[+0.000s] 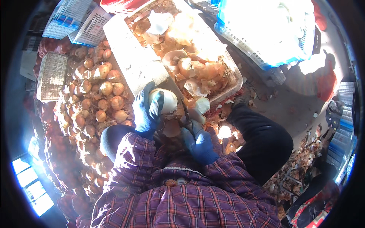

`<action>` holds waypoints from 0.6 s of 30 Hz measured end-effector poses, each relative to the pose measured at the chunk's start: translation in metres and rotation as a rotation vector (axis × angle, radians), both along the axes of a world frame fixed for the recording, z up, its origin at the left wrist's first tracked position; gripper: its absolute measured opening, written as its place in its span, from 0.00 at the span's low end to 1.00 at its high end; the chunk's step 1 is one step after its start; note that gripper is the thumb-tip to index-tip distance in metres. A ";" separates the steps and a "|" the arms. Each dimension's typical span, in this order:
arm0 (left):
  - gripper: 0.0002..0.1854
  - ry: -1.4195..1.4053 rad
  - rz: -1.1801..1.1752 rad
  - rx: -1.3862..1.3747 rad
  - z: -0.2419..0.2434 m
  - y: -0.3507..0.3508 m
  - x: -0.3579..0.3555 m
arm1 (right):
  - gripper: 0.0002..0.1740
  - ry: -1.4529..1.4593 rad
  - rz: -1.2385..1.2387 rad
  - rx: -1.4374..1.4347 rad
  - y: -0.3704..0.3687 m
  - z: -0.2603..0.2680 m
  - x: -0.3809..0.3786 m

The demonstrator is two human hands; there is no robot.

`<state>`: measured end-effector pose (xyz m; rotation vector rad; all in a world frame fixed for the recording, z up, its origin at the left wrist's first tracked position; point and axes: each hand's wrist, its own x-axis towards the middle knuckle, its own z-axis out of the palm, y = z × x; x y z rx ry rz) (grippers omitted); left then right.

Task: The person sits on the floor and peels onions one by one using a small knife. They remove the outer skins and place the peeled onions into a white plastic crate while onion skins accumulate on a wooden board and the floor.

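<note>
My left hand (145,112), in a blue work glove, grips a large pale onion (166,100) with its outer skin off. The onion is at the near end of a whitish board (125,51) that lies along a plastic tub (239,74). My right hand (200,142), gloved in blue too, holds a knife (184,109) with its dark blade pointing away from me, just right of the onion. Cut pieces of onion (202,105) and loose skin are beside the blade. Papery onion skins (196,68) fill much of the tub.
Unpeeled onions (107,88) form a large heap at left, with a pale basket (52,76) beside it. A blue-and-white crate (248,47), glaring in sunlight, holds pale onions at upper right. Skins litter the floor (302,156). Part of another person (316,196) shows at lower right.
</note>
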<state>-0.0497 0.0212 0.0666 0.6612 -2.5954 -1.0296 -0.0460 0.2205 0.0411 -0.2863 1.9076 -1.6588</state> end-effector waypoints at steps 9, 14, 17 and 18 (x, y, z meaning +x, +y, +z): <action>0.35 0.002 0.100 0.085 -0.010 -0.001 0.016 | 0.22 0.226 -0.046 -0.132 0.009 0.011 0.003; 0.33 -0.058 0.005 -0.002 0.005 0.011 0.020 | 0.27 0.472 0.103 0.055 0.013 0.025 -0.005; 0.33 -0.051 -0.117 -0.084 0.006 0.009 0.017 | 0.26 0.488 0.139 0.182 0.020 0.025 -0.006; 0.35 -0.059 -0.144 -0.103 0.009 0.010 0.017 | 0.26 0.459 0.160 0.215 0.021 0.030 -0.007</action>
